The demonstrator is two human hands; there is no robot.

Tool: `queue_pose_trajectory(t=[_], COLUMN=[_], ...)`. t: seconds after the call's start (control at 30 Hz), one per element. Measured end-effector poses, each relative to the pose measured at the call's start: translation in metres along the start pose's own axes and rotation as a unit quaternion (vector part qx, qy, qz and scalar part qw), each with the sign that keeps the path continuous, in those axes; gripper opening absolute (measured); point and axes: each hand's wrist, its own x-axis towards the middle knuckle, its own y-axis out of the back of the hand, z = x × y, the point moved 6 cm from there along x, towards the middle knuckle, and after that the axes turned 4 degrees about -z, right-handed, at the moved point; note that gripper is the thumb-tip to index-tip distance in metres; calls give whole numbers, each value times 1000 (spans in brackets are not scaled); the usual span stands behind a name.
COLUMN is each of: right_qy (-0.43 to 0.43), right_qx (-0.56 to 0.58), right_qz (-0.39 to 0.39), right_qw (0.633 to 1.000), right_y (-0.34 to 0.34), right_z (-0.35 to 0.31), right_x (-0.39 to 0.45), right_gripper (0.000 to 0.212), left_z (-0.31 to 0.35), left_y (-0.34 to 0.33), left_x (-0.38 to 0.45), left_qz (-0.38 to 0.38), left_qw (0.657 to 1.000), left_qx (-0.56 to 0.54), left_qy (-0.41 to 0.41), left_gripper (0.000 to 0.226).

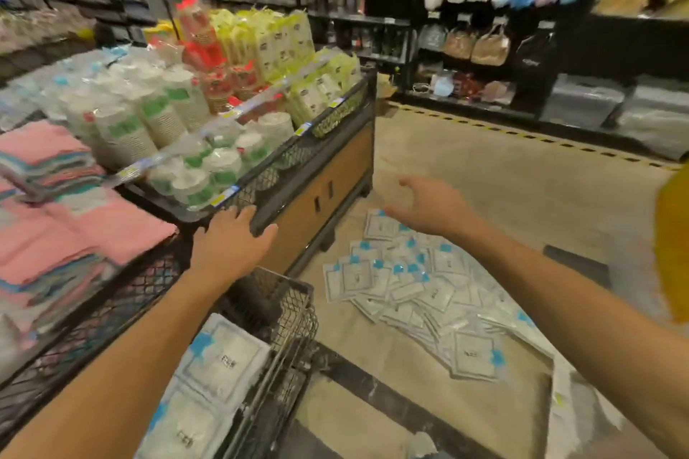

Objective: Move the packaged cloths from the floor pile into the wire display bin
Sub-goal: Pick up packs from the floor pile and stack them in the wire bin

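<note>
A pile of white packaged cloths (pixel 417 291) with blue labels lies spread on the floor at centre right. The wire display bin (pixel 294 313) stands at the bottom centre, with a few of the same packs (pixel 220 358) lying in it. My left hand (pixel 231 242) rests with straight fingers on the corner of the black display stand (pixel 309 175), above the bin. My right hand (pixel 428 209) hovers in the air over the far end of the floor pile, fingers spread and relaxed, holding nothing.
The stand holds wrapped paper cups (pixel 156 115) and yellow packs (pixel 276 37). Folded pink towels (pixel 67 227) fill a mesh bin at the left. Dark shelving (pixel 522 48) lines the back wall behind a yellow-black floor stripe. A yellow sleeve (pixel 675 242) shows at the right edge.
</note>
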Motion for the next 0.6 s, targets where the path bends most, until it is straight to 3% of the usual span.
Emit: queue_pose_trajectory(t=[0.6], right_qy=[-208], right_qx=[60], right_qz=[7], right_qw=[976], right_y=[20], right_z=[356], right_x=[-58], right_gripper=[79], left_z=[324], left_y=[-90], left_x=[67], left_qz=[-58], left_qw=[988], left_qx=[64], left_qy=[-131], left_gripper=[72])
